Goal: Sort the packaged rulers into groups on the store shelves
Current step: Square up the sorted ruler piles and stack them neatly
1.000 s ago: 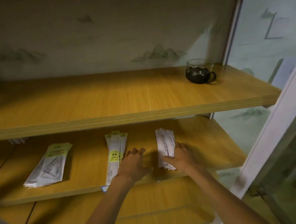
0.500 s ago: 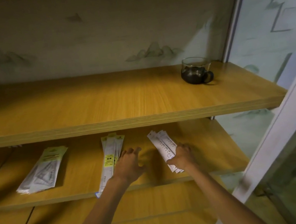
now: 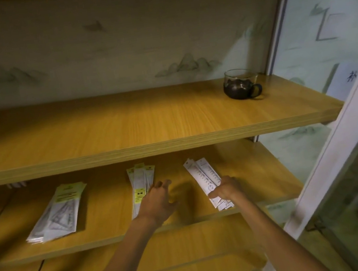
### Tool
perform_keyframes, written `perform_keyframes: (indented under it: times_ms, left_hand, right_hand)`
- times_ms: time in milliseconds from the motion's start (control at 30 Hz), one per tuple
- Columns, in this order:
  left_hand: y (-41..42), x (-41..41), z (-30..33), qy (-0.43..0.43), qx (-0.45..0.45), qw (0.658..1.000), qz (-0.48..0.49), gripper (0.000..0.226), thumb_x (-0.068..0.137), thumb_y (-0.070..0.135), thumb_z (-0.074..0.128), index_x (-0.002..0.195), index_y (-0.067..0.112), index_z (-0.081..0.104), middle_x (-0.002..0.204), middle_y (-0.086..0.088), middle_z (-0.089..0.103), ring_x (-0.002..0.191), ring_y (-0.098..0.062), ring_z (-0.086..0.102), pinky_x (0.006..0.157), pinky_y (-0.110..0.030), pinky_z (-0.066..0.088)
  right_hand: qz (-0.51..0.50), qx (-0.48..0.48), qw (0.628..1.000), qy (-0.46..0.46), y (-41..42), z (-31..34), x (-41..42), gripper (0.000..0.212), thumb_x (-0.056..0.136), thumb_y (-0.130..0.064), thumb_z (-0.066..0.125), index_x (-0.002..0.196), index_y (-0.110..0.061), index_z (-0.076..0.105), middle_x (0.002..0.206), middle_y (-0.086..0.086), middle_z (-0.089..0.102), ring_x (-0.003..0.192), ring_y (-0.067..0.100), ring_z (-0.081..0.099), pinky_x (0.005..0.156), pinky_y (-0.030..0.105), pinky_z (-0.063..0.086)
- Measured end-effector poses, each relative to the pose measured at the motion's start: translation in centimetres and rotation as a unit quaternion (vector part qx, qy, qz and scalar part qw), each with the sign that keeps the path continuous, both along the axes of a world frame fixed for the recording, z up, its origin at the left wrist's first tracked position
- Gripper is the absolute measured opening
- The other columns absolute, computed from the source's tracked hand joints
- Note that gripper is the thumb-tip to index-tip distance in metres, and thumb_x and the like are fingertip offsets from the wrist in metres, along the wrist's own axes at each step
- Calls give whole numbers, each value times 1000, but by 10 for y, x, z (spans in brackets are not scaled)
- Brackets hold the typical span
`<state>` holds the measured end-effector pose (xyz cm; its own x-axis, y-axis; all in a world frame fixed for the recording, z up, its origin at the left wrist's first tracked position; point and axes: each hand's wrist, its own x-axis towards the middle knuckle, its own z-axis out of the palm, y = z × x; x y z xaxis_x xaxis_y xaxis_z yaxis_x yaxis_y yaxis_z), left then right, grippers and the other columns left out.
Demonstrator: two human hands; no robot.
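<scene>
Head view: right hand [image 3: 227, 189] grips the white rulers [image 3: 204, 178] at four o'clock; left hand [image 3: 158, 203] rests open-fingered. Tilted, that stack could fan and slip off the shelf [image 3: 119, 236].

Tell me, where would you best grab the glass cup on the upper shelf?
Probably by the handle: the glass cup stands upright near the right end of the upper shelf, its handle pointing right. Come from the front right; nothing stands around it.

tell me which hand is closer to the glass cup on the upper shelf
Right. The right hand grips white rulers below the glass cup; the left hand is farther left.
</scene>
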<state>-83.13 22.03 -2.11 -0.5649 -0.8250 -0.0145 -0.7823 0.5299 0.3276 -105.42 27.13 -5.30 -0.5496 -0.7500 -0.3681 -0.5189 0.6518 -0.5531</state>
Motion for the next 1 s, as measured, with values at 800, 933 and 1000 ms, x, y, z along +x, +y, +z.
perform_keyframes:
  times_ms: [800, 933, 1000]
  left_hand:
    - [31, -76, -14, 347, 328, 872, 105, 28, 99, 36, 46, 120, 18, 39, 112, 8, 57, 95, -6, 55, 73, -13, 44]
    - [38, -108, -16, 441, 369, 804, 149, 6, 102, 27, 41, 99, 22, 40, 84, 11, 48, 74, 2, 49, 59, -12, 44]
    - [46, -122, -15, 475, 351, 794, 144, 18, 103, 21, 40, 88, 30, 36, 81, 15, 43, 74, 1, 48, 62, -9, 43]
  right_hand:
    - [9, -219, 949, -227, 8, -25, 16, 42, 90, -11, 59, 129, -16, 45, 119, 7, 63, 102, 19, 65, 78, 27, 57]
    - [-8, -249, 935, -253, 11, -30, 24, 41, 93, -11, 51, 132, -20, 39, 124, 6, 60, 114, 21, 61, 81, 23, 55]
    - [16, -269, 934, -235, 15, -33, 28, 54, 88, -29, 52, 138, -24, 32, 133, 4, 53, 122, 18, 54, 95, 33, 50]
